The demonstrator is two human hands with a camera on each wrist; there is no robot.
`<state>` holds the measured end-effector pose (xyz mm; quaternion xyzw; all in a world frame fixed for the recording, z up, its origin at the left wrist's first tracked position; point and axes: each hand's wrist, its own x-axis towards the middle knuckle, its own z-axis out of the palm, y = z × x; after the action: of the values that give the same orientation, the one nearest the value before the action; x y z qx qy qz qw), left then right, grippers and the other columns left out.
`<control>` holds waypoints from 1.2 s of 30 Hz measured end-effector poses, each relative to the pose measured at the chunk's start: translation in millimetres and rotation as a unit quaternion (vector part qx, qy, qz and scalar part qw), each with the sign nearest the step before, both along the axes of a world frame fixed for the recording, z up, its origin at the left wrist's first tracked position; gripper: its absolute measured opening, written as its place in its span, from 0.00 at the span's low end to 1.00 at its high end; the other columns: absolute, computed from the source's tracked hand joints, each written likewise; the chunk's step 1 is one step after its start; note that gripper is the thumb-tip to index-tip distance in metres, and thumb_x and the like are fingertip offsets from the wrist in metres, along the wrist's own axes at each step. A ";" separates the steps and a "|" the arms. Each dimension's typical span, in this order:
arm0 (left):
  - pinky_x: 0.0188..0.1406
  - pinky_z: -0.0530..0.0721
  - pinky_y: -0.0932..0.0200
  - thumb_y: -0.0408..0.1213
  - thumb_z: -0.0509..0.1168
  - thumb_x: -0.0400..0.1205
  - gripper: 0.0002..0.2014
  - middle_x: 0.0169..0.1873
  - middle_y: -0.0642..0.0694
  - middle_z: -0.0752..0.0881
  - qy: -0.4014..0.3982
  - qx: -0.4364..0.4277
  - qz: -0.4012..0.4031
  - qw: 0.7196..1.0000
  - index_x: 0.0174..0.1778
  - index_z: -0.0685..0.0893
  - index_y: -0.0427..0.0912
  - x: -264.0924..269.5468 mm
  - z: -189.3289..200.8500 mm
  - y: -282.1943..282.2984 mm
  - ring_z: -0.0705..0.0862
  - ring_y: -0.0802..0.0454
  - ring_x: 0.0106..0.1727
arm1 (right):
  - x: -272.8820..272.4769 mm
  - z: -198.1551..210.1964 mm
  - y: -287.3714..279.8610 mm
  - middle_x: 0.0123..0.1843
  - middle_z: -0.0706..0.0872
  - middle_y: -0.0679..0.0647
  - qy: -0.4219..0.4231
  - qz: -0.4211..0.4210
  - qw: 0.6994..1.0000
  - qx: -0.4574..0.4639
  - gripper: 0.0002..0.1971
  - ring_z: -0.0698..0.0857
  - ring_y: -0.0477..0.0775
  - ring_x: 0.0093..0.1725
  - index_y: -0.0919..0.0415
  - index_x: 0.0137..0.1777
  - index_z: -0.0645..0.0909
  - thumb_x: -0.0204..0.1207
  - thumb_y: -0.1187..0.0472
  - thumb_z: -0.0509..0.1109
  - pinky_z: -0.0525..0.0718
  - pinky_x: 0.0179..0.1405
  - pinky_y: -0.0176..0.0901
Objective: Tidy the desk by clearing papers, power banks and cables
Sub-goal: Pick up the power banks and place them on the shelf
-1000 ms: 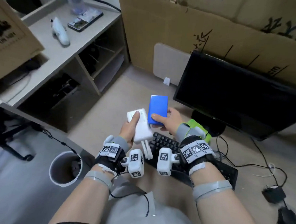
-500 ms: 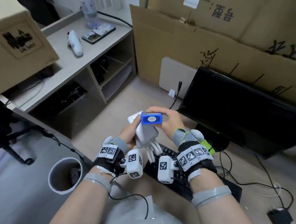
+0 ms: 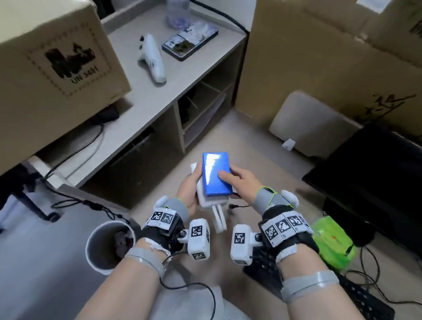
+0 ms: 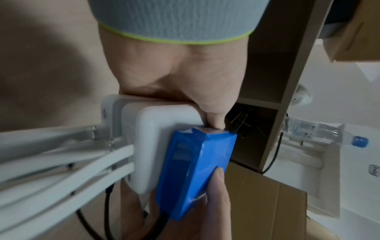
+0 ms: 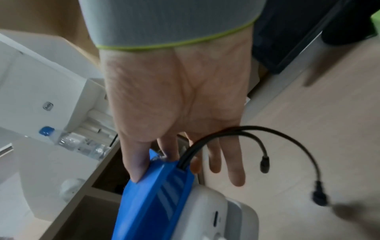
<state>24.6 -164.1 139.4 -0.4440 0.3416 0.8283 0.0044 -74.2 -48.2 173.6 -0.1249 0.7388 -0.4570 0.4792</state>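
A: Live now — blue power bank (image 3: 216,175) sits stacked on the white power bank (image 3: 209,196), both held up in mid-air over the surface (image 3: 245,147), roughly centre of the head view.

B: Grip check? Left hand (image 3: 190,188) cups the white one from 9 o'clock, fingers curled under it and the thumb (image 4: 213,121) hooked at the stack's edge. Right hand (image 3: 243,184) pinches the blue one, thumb on top, index under; the other fingers (image 5: 236,162) hang straight & loose.

A: So the risk: two smooth slabs, face to face. If either hand eases off, the blue one could slide off toward 12 o'clock.

B: Agreed. Also the black cables (image 5: 283,139) dangling off the blue bank's end, plugs swinging free at 4 o'clock. They might snag the keyboard (image 3: 359,300) or the monitor (image 3: 381,180) stand on the way across.

A: And the white cables (image 3: 217,217) drooping at 6 o'clock?

B: Same worry. Can't tell whether they're plugged in firmly, wrist views are blurry. A tug could pull one loose, or drag the stack out of the left hand's grip.
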 end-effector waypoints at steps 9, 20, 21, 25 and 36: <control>0.61 0.84 0.33 0.47 0.71 0.80 0.21 0.59 0.32 0.87 0.016 0.063 0.091 0.994 0.64 0.85 0.39 32.2 -27.2 -75.3 0.87 0.35 0.56 | 28.5 -30.0 -90.9 0.61 0.89 0.43 -0.055 0.072 0.996 0.014 0.21 0.87 0.51 0.62 0.27 0.66 0.76 0.73 0.36 0.69 0.81 0.64 0.51; 0.61 0.85 0.41 0.49 0.69 0.80 0.15 0.40 0.41 0.88 -0.022 -0.006 0.195 0.981 0.50 0.86 0.40 69.2 -41.0 -91.9 0.88 0.44 0.43 | 54.8 -60.8 -103.9 0.57 0.81 0.62 -0.255 -0.028 0.948 0.191 0.31 0.87 0.68 0.47 0.56 0.68 0.75 0.71 0.37 0.67 0.88 0.46 0.67; 0.57 0.86 0.44 0.49 0.68 0.81 0.14 0.39 0.42 0.89 -0.023 -0.003 0.206 0.978 0.49 0.85 0.40 69.6 -40.9 -91.0 0.88 0.45 0.40 | 56.5 -63.8 -106.1 0.54 0.83 0.63 -0.279 -0.029 0.945 0.168 0.27 0.88 0.69 0.46 0.57 0.65 0.77 0.72 0.39 0.66 0.86 0.49 0.72; 0.44 0.85 0.50 0.48 0.66 0.83 0.14 0.32 0.43 0.89 -0.012 0.021 0.242 0.970 0.45 0.86 0.40 74.7 -50.0 -89.5 0.89 0.48 0.31 | 58.9 -77.4 -115.6 0.50 0.79 0.60 -0.301 -0.028 0.947 0.110 0.17 0.81 0.61 0.39 0.51 0.63 0.79 0.76 0.46 0.67 0.83 0.44 0.57; 0.43 0.83 0.51 0.51 0.64 0.83 0.21 0.39 0.38 0.90 -0.086 0.049 0.299 0.949 0.36 0.94 0.39 98.8 -87.7 -107.1 0.89 0.45 0.34 | 79.2 -136.3 -156.8 0.48 0.87 0.51 -0.214 0.071 0.974 0.023 0.22 0.85 0.38 0.28 0.47 0.73 0.76 0.80 0.63 0.68 0.78 0.22 0.30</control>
<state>123.4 -271.3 51.6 -0.5942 0.1506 0.7664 -0.1920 5.0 -205.0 37.2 -0.0656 0.6188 -0.4213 0.6598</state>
